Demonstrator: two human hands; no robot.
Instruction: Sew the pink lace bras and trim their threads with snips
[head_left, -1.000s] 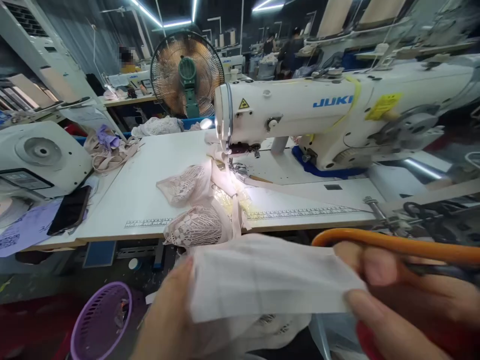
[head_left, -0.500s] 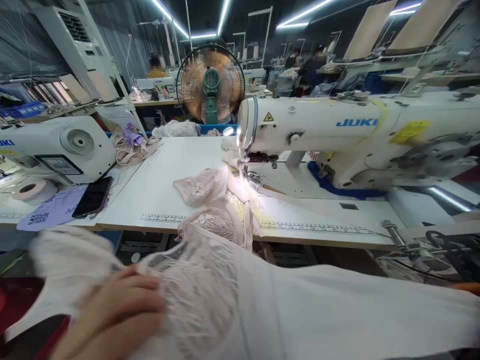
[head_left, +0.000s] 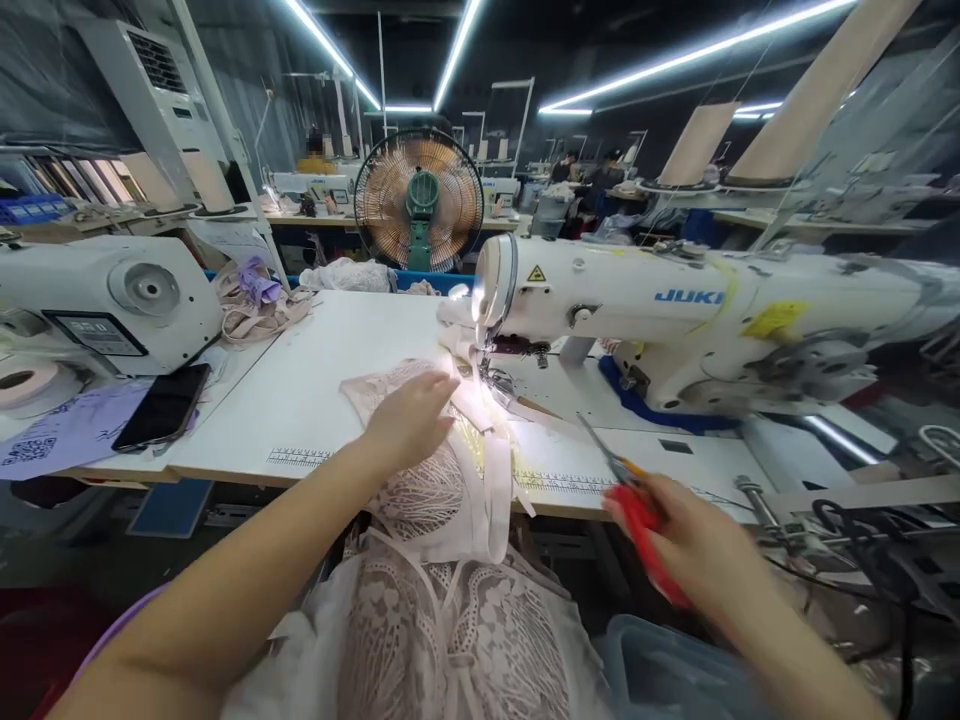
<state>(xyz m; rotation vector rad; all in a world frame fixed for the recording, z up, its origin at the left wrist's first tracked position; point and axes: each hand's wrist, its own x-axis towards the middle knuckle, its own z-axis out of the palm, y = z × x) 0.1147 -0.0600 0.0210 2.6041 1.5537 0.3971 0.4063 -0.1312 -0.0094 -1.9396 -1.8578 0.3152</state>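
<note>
My left hand (head_left: pixel 411 418) reaches up to the table, its fingers closed on the pale pink lace bra (head_left: pixel 424 495) beside the sewing machine's lit needle area. Part of the bra lies on the table and part hangs over the front edge, with loose straps (head_left: pixel 496 490). In my right hand (head_left: pixel 694 530) is a pair of scissors (head_left: pixel 641 530) with red handles, somewhat blurred, its blades pointing up and left over the table's front edge. More pale lace garments (head_left: pixel 480 630) lie in my lap below. The white sewing machine (head_left: pixel 600 290) stands behind the bra.
A second machine (head_left: pixel 112 300) stands at left, near a dark phone (head_left: pixel 163 408) and a purple paper (head_left: pixel 45 435). Behind the table is a large fan (head_left: pixel 421 200). Beige straps (head_left: pixel 255 310) are heaped at the back left. A clear bin (head_left: pixel 675 665) sits below right.
My left hand has moved from the garment in my lap up to the bra on the table. My right hand has come into view with the scissors. The lap garments have shifted.
</note>
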